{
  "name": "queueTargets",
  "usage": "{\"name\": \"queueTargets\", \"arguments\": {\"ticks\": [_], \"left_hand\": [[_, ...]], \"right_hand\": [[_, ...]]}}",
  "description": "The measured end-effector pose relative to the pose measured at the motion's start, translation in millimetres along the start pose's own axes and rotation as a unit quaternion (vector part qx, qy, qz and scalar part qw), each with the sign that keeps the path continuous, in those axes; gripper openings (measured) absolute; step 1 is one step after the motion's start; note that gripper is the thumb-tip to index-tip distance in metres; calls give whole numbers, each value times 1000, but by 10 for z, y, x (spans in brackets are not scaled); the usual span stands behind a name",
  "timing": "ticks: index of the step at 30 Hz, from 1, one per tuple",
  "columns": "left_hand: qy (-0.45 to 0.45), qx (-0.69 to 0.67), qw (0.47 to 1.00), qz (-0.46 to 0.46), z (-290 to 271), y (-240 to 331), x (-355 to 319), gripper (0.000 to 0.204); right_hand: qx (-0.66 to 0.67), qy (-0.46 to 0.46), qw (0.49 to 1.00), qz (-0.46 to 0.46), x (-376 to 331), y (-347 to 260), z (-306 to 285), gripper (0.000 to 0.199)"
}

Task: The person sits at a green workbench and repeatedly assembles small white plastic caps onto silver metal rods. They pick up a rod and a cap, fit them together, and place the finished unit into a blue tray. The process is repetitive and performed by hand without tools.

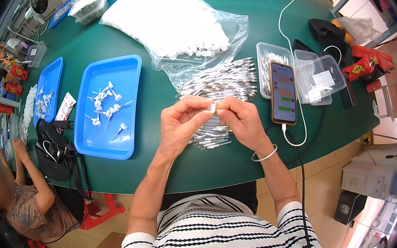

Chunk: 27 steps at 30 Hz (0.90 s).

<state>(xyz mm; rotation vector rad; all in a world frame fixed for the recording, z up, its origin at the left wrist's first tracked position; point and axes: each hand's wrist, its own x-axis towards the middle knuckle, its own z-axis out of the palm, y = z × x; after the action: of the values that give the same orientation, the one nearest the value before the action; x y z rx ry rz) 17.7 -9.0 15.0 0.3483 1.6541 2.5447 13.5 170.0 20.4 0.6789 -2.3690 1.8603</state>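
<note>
both hands (pixel 212 118) hiding small white part (pixel 212 108)

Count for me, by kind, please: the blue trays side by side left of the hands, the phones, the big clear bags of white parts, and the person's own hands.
Blue trays, side by side: 2 (large blue tray, small blue tray)
Phone: 1
Big clear bag: 1
Hands: 2 (left hand, right hand, both pinching one small white part)
Total: 6
</note>
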Motion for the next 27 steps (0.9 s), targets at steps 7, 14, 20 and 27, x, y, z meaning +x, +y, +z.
{"name": "queueTargets", "arguments": {"ticks": [7, 14, 20, 27], "left_hand": [[-46, 7, 999, 23, -23, 26, 4, 20], [-55, 33, 995, 73, -18, -28, -5, 18], [-70, 49, 994, 73, -31, -5, 2, 22], [-24, 101, 991, 81, 68, 58, 37, 38]], "right_hand": [[48, -1, 999, 14, -23, -1, 36, 10], [11, 53, 998, -31, -56, 20, 136, 13], [133, 4, 990, 55, -89, 37, 112, 16], [136, 97, 986, 27, -35, 80, 207, 13]]}}
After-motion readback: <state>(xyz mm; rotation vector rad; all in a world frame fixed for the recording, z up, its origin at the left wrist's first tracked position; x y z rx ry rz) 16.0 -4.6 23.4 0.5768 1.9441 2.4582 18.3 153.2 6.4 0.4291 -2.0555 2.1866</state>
